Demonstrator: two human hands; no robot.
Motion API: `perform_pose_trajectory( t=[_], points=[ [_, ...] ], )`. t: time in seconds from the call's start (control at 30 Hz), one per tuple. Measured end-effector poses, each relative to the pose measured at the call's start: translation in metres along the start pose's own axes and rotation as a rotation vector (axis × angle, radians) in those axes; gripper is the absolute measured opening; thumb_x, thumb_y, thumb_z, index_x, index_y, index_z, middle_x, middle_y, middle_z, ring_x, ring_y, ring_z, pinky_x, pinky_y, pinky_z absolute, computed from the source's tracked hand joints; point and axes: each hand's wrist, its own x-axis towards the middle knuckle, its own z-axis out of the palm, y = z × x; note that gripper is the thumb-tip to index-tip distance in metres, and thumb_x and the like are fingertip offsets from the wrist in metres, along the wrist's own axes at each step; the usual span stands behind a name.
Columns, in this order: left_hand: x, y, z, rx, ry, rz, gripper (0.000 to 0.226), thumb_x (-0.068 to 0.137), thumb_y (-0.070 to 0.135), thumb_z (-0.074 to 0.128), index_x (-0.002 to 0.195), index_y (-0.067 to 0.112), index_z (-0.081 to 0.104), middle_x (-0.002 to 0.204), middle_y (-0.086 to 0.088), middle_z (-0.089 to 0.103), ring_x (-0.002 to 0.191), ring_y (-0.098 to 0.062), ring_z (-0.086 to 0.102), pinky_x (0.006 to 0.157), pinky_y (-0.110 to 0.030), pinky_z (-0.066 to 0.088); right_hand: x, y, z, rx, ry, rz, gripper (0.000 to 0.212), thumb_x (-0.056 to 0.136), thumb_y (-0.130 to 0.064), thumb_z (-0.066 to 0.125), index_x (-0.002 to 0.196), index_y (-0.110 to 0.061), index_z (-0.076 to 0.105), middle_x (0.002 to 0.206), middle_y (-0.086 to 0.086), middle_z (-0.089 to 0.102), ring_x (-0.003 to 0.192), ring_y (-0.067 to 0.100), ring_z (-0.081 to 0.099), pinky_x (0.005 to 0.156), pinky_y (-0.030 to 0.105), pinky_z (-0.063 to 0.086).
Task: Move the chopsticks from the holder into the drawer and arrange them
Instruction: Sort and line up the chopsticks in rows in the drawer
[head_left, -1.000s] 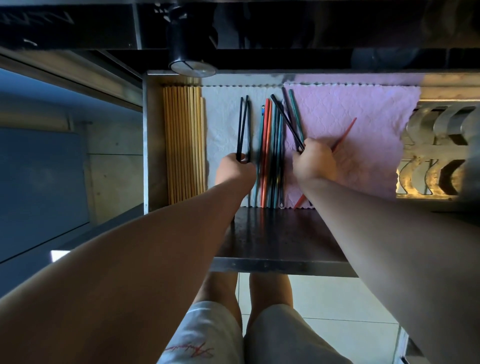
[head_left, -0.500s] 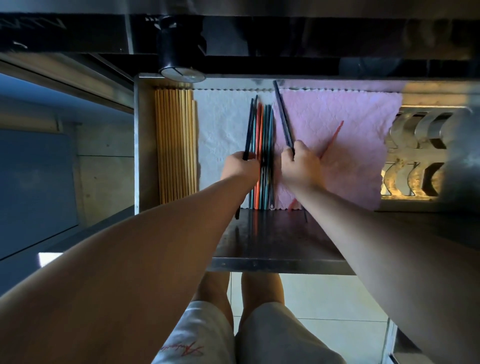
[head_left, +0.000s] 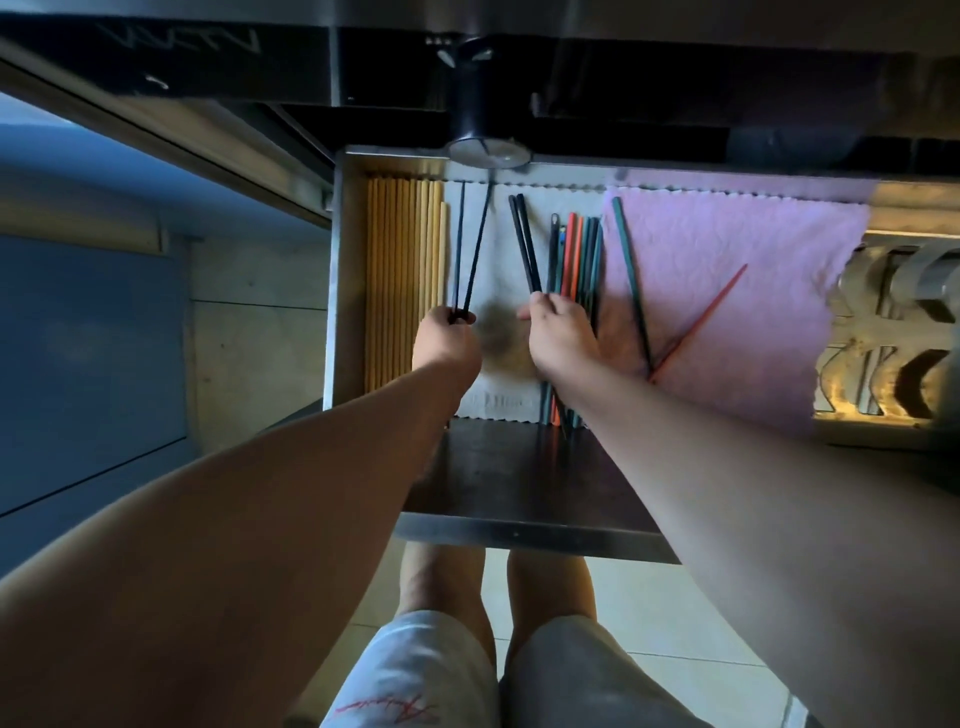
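The open drawer (head_left: 337, 270) is lined with a white cloth (head_left: 498, 270) and a pink cloth (head_left: 737, 291). My left hand (head_left: 447, 345) is shut on two black chopsticks (head_left: 470, 249) that fan apart over the white cloth, right beside a row of wooden chopsticks (head_left: 402, 280). My right hand (head_left: 558, 332) grips another pair of black chopsticks (head_left: 525, 244). A bundle of red, teal and dark chopsticks (head_left: 579, 260) lies at the seam of the cloths. A single dark green chopstick (head_left: 631, 275) and a red one (head_left: 701, 322) lie crossed on the pink cloth.
A dark cylindrical holder (head_left: 478, 119) with a round metal base stands above the drawer's back edge. A metal rack (head_left: 893, 332) with curved slots fills the drawer's right side. The drawer's dark front panel (head_left: 519, 478) is below my wrists; my legs and a tiled floor are underneath.
My left hand has carried its black pair leftward, away from the coloured bundle to beside the wooden chopsticks. My right hand has shifted left with its black pair; a green chopstick now lies on the pink cloth.
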Motion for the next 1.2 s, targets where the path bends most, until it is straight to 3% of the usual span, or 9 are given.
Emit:
perform_pose_trajectory(
  t=[0.1, 0.3, 0.4, 0.5, 0.57, 0.7, 0.83, 1.03, 1.2],
  points=[
    [0.005, -0.007, -0.006, 0.019, -0.028, -0.043, 0.027, 0.096, 0.007, 0.037, 0.116, 0.012, 0.054, 0.115, -0.017, 0.064, 0.104, -0.034, 0.064, 0.090, -0.045, 0.055, 0.001, -0.003, 0.014, -0.056, -0.022, 0.020, 0.035, 0.100, -0.028, 0.032, 0.106, -0.009, 0.061, 0.104, 0.009, 0.063, 0.089, 0.028, 0.061, 0.071, 0.035, 0.047],
    [0.007, -0.011, -0.017, 0.258, -0.106, 0.052, 0.047, 0.089, -0.001, 0.050, 0.133, 0.014, 0.042, 0.113, -0.007, 0.059, 0.094, -0.025, 0.061, 0.067, -0.032, 0.050, -0.001, -0.008, 0.028, -0.145, -0.108, 0.057, 0.037, 0.099, -0.031, 0.046, 0.130, -0.012, 0.054, 0.106, 0.010, 0.062, 0.074, 0.019, 0.054, 0.047, 0.023, 0.029],
    [0.008, -0.011, -0.022, 0.338, -0.061, 0.104, 0.048, 0.087, -0.002, 0.053, 0.132, 0.011, 0.040, 0.125, -0.013, 0.054, 0.104, -0.028, 0.058, 0.073, -0.032, 0.047, -0.004, -0.011, 0.029, -0.088, -0.084, 0.069, 0.025, 0.097, -0.029, 0.048, 0.092, -0.012, 0.065, 0.076, 0.005, 0.061, 0.066, 0.020, 0.052, 0.046, 0.025, 0.028],
    [0.005, -0.010, -0.024, 0.377, -0.050, 0.140, 0.044, 0.088, 0.000, 0.056, 0.128, 0.011, 0.041, 0.134, -0.015, 0.046, 0.100, -0.028, 0.055, 0.074, -0.032, 0.045, -0.010, -0.011, 0.028, -0.047, -0.001, 0.058, 0.033, 0.094, -0.020, 0.047, 0.063, -0.013, 0.052, 0.058, 0.000, 0.047, 0.056, 0.018, 0.044, 0.045, 0.025, 0.026],
    [0.003, -0.010, -0.025, 0.448, -0.040, 0.159, 0.044, 0.087, 0.001, 0.057, 0.127, 0.012, 0.041, 0.141, -0.014, 0.039, 0.102, -0.029, 0.052, 0.078, -0.035, 0.048, -0.010, -0.008, 0.029, -0.049, 0.045, 0.047, 0.025, 0.094, -0.020, 0.046, 0.089, -0.013, 0.070, 0.079, 0.004, 0.064, 0.070, 0.020, 0.055, 0.054, 0.022, 0.035],
    [0.010, -0.015, -0.031, 0.844, -0.007, 0.386, 0.070, 0.087, 0.004, 0.056, 0.148, 0.019, 0.026, 0.160, -0.006, 0.012, 0.142, -0.032, 0.022, 0.111, -0.045, 0.033, -0.010, -0.009, 0.033, -0.028, 0.082, 0.050, 0.035, 0.095, -0.018, 0.046, 0.124, -0.016, 0.064, 0.122, 0.005, 0.066, 0.098, 0.021, 0.062, 0.075, 0.021, 0.041],
    [0.019, -0.022, -0.041, 1.121, -0.179, 0.560, 0.093, 0.088, 0.000, 0.052, 0.157, 0.024, -0.006, 0.161, 0.008, -0.024, 0.150, -0.024, -0.014, 0.120, -0.048, 0.013, -0.012, -0.017, 0.039, 0.006, 0.051, 0.032, 0.034, 0.094, -0.015, 0.046, 0.122, -0.015, 0.066, 0.122, 0.004, 0.066, 0.095, 0.018, 0.063, 0.072, 0.019, 0.044],
    [0.022, -0.029, -0.052, 1.195, -0.204, 0.574, 0.097, 0.088, 0.001, 0.056, 0.156, 0.025, -0.009, 0.158, 0.010, -0.030, 0.149, -0.020, -0.017, 0.119, -0.047, 0.014, -0.014, -0.024, 0.046, -0.038, 0.079, 0.012, 0.027, 0.092, -0.009, 0.043, 0.086, -0.014, 0.069, 0.076, 0.002, 0.059, 0.068, 0.019, 0.052, 0.049, 0.020, 0.033],
    [0.023, -0.032, -0.055, 1.227, -0.257, 0.619, 0.096, 0.090, 0.001, 0.053, 0.155, 0.031, -0.011, 0.156, 0.013, -0.034, 0.148, -0.020, -0.021, 0.118, -0.050, 0.012, -0.019, -0.025, 0.048, -0.052, -0.021, 0.031, 0.032, 0.096, -0.013, 0.044, 0.119, -0.014, 0.066, 0.102, 0.001, 0.063, 0.082, 0.014, 0.056, 0.063, 0.019, 0.043]
  ],
)
